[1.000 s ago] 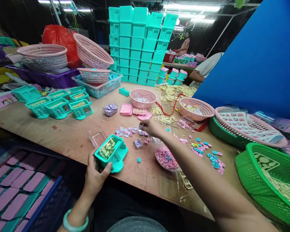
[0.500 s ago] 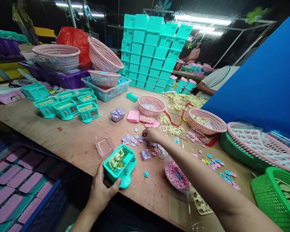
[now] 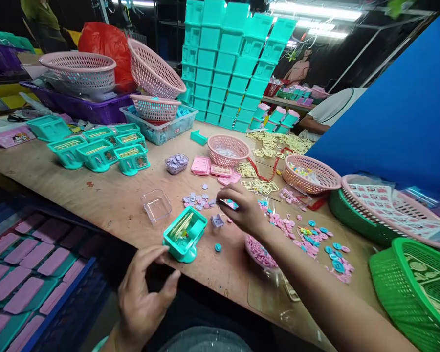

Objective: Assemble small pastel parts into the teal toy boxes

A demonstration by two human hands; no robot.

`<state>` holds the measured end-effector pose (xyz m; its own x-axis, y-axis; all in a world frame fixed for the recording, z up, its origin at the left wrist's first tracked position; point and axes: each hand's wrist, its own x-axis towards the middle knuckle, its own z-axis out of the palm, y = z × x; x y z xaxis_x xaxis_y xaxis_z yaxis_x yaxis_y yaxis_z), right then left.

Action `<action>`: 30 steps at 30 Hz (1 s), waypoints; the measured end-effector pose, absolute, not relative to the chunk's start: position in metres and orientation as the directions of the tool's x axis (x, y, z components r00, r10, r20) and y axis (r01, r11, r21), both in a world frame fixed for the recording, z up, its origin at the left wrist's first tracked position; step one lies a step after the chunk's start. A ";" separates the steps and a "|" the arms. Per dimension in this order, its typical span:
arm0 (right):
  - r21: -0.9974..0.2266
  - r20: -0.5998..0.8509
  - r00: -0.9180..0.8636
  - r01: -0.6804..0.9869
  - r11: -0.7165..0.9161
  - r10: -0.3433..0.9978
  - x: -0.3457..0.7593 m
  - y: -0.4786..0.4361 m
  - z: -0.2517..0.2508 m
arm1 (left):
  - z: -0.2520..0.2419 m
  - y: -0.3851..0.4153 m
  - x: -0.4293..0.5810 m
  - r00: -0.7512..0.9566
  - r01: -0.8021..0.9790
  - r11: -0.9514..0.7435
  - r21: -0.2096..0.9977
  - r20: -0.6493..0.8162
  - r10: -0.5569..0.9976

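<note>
A teal toy box (image 3: 190, 244) with cream sprue pieces inside stands near the table's front edge. My left hand (image 3: 143, 288) is just in front of it, thumb and fingers spread, holding nothing. My right hand (image 3: 244, 210) is raised over the middle of the table with its fingers bent toward the thumb; what they hold, if anything, cannot be made out. Below and left of its fingertips lie small lilac parts (image 3: 196, 199). A lilac box-shaped piece (image 3: 217, 221) and a blue disc (image 3: 217, 248) lie between the hands. Under my right forearm is a bowl of pink pieces (image 3: 260, 253).
A clear tray (image 3: 157, 206) lies left of the teal box. Several filled teal boxes (image 3: 97, 155) stand at left, and a tall teal stack (image 3: 229, 63) at the back. Pink baskets (image 3: 311, 176) and a green basket (image 3: 399, 288) line the right. A co-worker's arm (image 3: 311, 124) shows behind.
My left hand has let go of the teal box and drawn back toward me. My right hand has lifted from the lilac parts and moved slightly right, uncovering pink and blue pieces.
</note>
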<state>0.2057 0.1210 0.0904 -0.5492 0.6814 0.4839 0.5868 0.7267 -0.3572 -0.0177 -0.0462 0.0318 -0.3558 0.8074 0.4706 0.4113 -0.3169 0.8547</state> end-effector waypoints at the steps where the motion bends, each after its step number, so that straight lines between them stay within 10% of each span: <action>1: -0.346 0.567 -0.538 0.531 0.773 0.624 0.205 0.101 0.095 | 0.046 -0.047 -0.014 -0.342 0.311 -0.274 0.910 0.376 0.861; 5: -0.310 0.667 -0.562 0.387 0.868 0.489 0.201 0.044 0.101 | 0.088 -0.030 0.001 0.027 -0.156 0.084 0.984 -0.081 0.996; 9: -0.534 0.687 -0.432 0.244 0.809 0.584 0.192 0.015 0.086 | 0.092 -0.020 0.011 0.187 -0.329 0.267 0.906 -0.215 0.959; 13: -0.925 0.360 -0.243 0.031 0.378 0.901 0.177 -0.005 0.067 | 0.084 -0.031 0.016 0.018 -0.203 0.098 0.974 -0.096 0.995; 20: -0.999 0.028 -0.226 -0.048 0.018 0.974 0.185 -0.006 0.037 | 0.035 -0.041 -0.002 -0.332 0.525 -0.220 0.822 0.436 0.836; 30: -0.929 0.233 -0.194 0.244 0.277 0.953 0.162 -0.002 0.017 | 0.003 -0.010 -0.016 -0.154 0.015 -0.026 1.000 0.028 0.988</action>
<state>0.1619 -0.0020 0.0174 -0.1942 0.9528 0.2335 0.2440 0.2774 -0.9292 -0.0160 -0.0095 0.0034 -0.1543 0.9876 0.0280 0.0151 -0.0260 0.9995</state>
